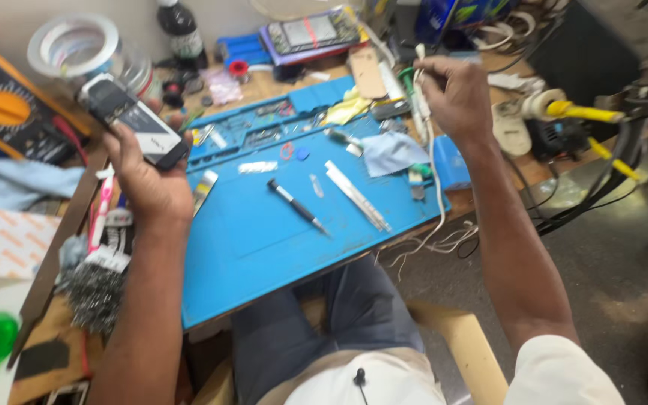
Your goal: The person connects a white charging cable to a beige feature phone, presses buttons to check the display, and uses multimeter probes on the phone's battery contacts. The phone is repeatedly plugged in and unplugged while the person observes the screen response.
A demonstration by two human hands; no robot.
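The left hand point(148, 180) is closed around a small black and white phone point(133, 120) in the upper left of the frame. The right hand point(455, 94) pinches a thin white cable point(436, 172) near the top middle. Below lies a blue rubber mat point(264, 247) with a black screwdriver point(298, 206)

Both bare forearms reach forward and up from the lower edge of the view, well apart. The left hand point(148, 176) is raised at the left, back toward the camera, fingers curled tight in a full grasp. The right hand point(455, 94) is lifted higher at the right, wrist bent, thumb and fingertips pinched together
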